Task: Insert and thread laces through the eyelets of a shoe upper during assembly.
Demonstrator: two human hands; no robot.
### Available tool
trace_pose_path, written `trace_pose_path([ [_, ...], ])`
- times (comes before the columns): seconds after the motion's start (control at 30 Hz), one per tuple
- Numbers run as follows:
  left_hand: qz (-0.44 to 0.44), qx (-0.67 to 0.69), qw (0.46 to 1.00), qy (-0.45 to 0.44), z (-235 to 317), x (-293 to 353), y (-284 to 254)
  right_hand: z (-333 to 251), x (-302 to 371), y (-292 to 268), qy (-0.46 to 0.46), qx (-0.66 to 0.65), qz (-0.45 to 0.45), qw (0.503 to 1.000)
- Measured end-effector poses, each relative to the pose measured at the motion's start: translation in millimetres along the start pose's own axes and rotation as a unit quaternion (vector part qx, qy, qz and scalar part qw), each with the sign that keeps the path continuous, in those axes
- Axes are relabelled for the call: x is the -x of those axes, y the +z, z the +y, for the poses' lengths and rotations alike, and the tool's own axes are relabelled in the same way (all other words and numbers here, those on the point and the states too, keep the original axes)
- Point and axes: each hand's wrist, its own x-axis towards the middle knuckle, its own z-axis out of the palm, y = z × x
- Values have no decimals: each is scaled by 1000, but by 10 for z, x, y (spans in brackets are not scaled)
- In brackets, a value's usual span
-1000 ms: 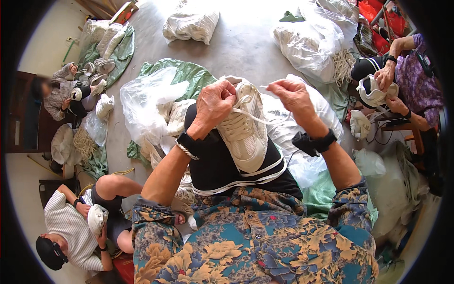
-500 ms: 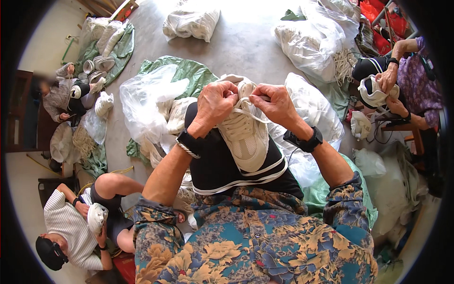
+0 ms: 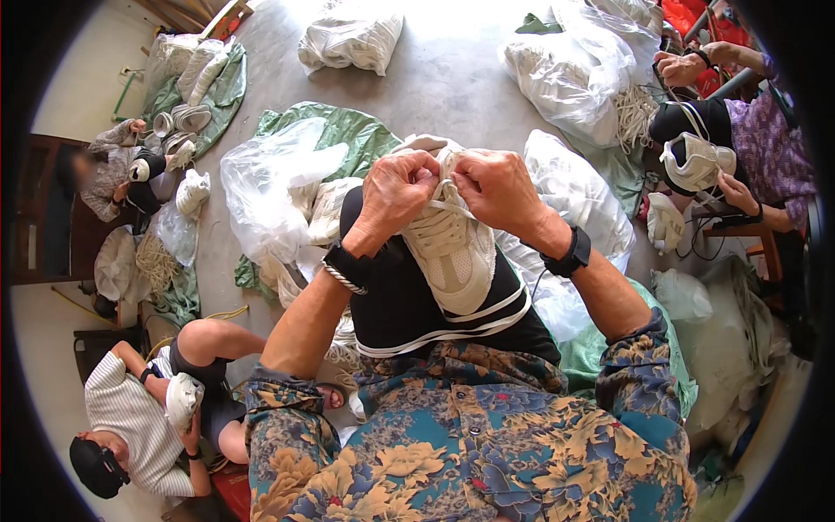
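And the right hand [image 3: 497, 187] is back in! A second ago it is well out to the right with a lace end; now it sits close beside the left hand [image 3: 396, 193], both curled into pinches on the flat, off-white fabric lace [image 3: 452, 209], fingertips hiding the exact hold. The cream sneaker with a mesh toe [image 3: 454, 270] stays put, lying on the person's black-clothed lap [image 3: 387, 304], toe near, collar far. So the outward pull gives way to close fingerwork at the upper lacing. Over on the right, the co-worker in the purple patterned shirt [image 3: 757, 130] now has one hand lifted far from another pale sneaker [image 3: 693, 165], the other hand touching it.
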Motion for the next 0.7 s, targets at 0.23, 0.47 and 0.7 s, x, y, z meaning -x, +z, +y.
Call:
trace_pose_path([
  [0.23,-6,-25,1000,0,16,23,1,-7,-3,-2,27,2,-55,998],
  [0.47,39,-62,995,74,33,32,50,46,-194,-179,182,-258,-176,932],
  [0.7,183,-235,934,199,-32,237,-183,29,-418,-334,267,-212,-311,887],
])
